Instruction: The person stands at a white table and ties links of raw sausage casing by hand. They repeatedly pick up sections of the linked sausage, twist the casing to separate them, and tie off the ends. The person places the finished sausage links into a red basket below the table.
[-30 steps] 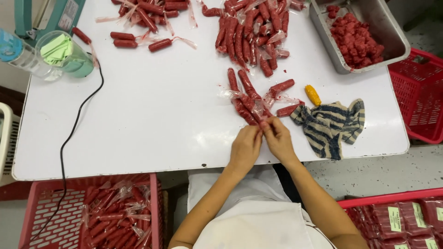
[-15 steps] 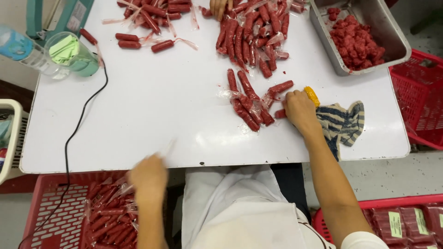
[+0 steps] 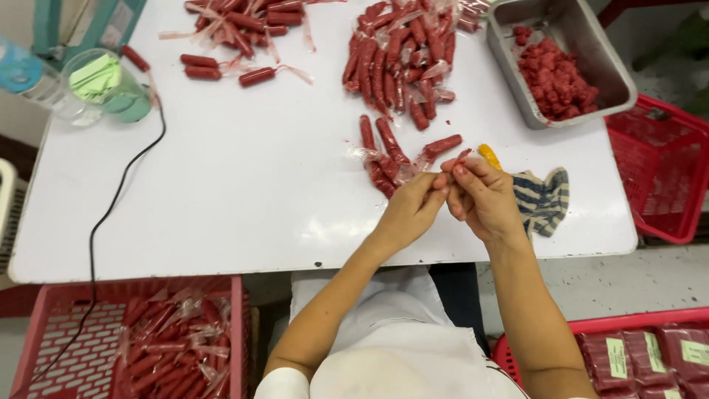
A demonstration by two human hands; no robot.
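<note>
Seen from above, a white rectangular table (image 3: 244, 192) fills most of the view. At its far left corner stand a clear plastic bottle with a blue cap (image 3: 29, 81) and, just beside it, a clear green-tinted plastic cup (image 3: 111, 89). A thin black cable (image 3: 122, 199) curves from there across the table and over its near edge. Below that edge, at lower left, sits a red plastic crate (image 3: 52, 347) holding red sausages in clear wrappers.

Near the top of the table lies a loose scatter of wrapped red sausages (image 3: 236, 44), and to its right a larger heap of the same sausages (image 3: 399, 59). Closer to the person is a small cluster of wrapped red sausages (image 3: 388, 155), just beyond the hands.

Both hands meet over the near middle of the table. The left hand (image 3: 410, 210) has its fingertips pressed together, pinching clear wrapper at the cluster's edge. The right hand (image 3: 484, 196) touches it fingertip to fingertip, fingers curled and pinching a single red sausage piece (image 3: 463, 156).

Just right of the hands lie a small yellow object (image 3: 489, 155) and a blue-and-cream striped cloth (image 3: 546, 199). Farther right and back, a metal tray (image 3: 583, 26) holds unwrapped red meat pieces. Beyond the table's right edge stands another red plastic basket (image 3: 665, 177).
</note>
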